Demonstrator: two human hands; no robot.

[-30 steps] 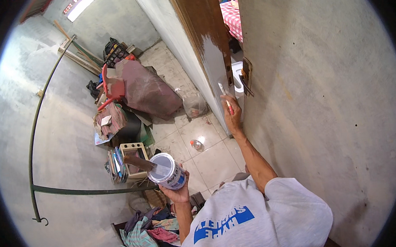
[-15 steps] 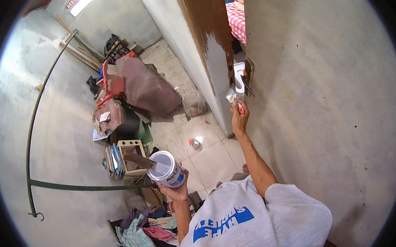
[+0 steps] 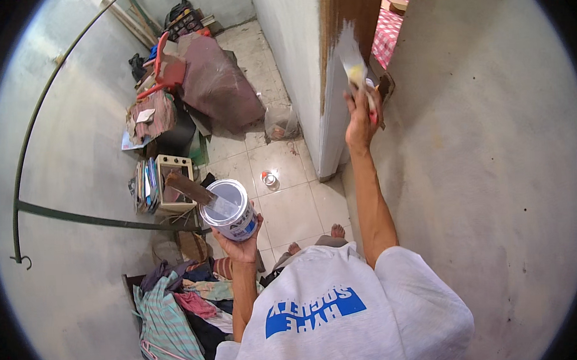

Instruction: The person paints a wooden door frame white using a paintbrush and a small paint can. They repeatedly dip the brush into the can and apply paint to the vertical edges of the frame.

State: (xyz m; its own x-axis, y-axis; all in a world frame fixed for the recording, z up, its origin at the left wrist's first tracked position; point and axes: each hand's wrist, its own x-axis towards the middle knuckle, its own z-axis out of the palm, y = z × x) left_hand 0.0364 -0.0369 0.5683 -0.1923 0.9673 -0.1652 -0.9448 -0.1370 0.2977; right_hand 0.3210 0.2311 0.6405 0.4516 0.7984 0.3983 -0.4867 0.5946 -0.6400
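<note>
My left hand [image 3: 241,245] is wrapped round an open paint can [image 3: 242,228], held up in front of my body. A flat wooden stick [image 3: 189,187] leans out of the can over its left rim, its paler end inside. In my right hand [image 3: 362,122] is a paintbrush [image 3: 356,74], smeared by motion, its bristles against the brown wooden door frame [image 3: 350,10]. Pale grey paint covers part of the frame around and below the brush; its upper part is still bare brown.
A red plastic chair [image 3: 169,70] and a maroon covered heap [image 3: 217,83] stand at far left. A small jar [image 3: 268,179] sits on the tiled floor [image 3: 286,209]. Clothes [image 3: 169,314] pile at lower left; a green metal bar [image 3: 103,219] crosses the left. The door [image 3: 475,172] stands at right.
My right hand has moved up along the door frame with the brush, and the pale paint now reaches around it. The view has shifted; the can is still in my left hand.
</note>
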